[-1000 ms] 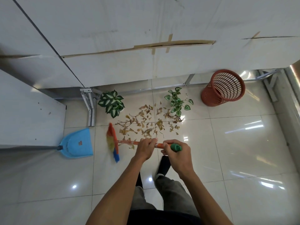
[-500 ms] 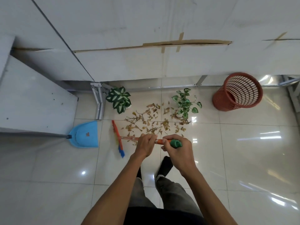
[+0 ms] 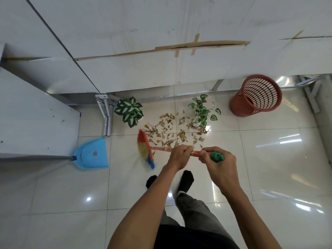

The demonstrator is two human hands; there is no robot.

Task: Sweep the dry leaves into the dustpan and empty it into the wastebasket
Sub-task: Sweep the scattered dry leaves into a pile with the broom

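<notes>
The step in hand looks like gathering the dry leaves [image 3: 172,132], which lie scattered on the floor [image 3: 269,168] just beyond both grips, between two potted plants [image 3: 130,111]. The broom [image 3: 161,149] has its bristle head [image 3: 144,150] out to the left of the left grip [image 3: 179,157], at the near-left edge of the scatter. That is on the dustpan side, so the head probably needs to reach past the leaves on the right and draw them back leftward. Short, low, light strokes should suit, since dry leaves are likely to skip and fly. The bristles should also steer clear of the plants.

The dustpan [image 3: 91,155] lies well to the left of the left grip, its wide mouth facing the broom. Nobody holds it, so it may slide when the pile arrives. The wastebasket [image 3: 256,96] stands beyond and to the right of the right grip [image 3: 218,168], well apart.

Both forearms reach forward and down, backs of the hands up. The left grip is clenched round the orange shaft. The right grip, just beside it, is clenched round the handle at its green end cap.
</notes>
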